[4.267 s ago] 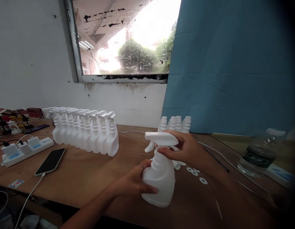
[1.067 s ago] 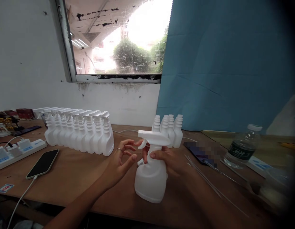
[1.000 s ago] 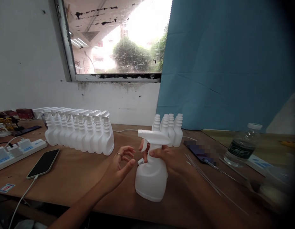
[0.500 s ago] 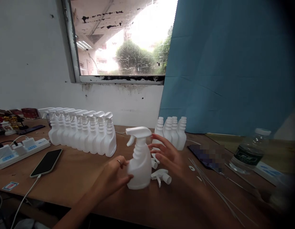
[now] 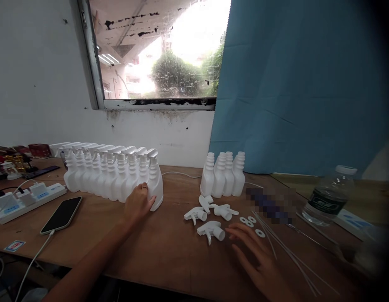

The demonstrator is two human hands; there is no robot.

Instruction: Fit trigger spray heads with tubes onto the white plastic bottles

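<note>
At the right end of a row of white spray bottles [image 5: 110,176], my left hand [image 5: 138,204] grips the last spray bottle [image 5: 156,184] low on its body, thumb at the front. That bottle stands upright with its trigger head on, close beside its neighbour. My right hand [image 5: 255,256] is low over the table, fingers apart and holding nothing. Its fingertips are close to several white ring washers [image 5: 260,233] and a loose trigger sprayer head [image 5: 211,230]. More loose sprayer heads [image 5: 196,214] lie just behind that one.
Headless white bottles [image 5: 219,178] stand at the back. Thin white tubes [image 5: 288,256] lie on the right, near a water bottle [image 5: 328,197] and a blurred dark object [image 5: 270,205]. A charging phone [image 5: 61,214] and a power strip [image 5: 30,203] are on the left.
My left hand has carried the spray bottle left and back to the row's end. My right hand has come away from it, moving right and down toward the washers.
</note>
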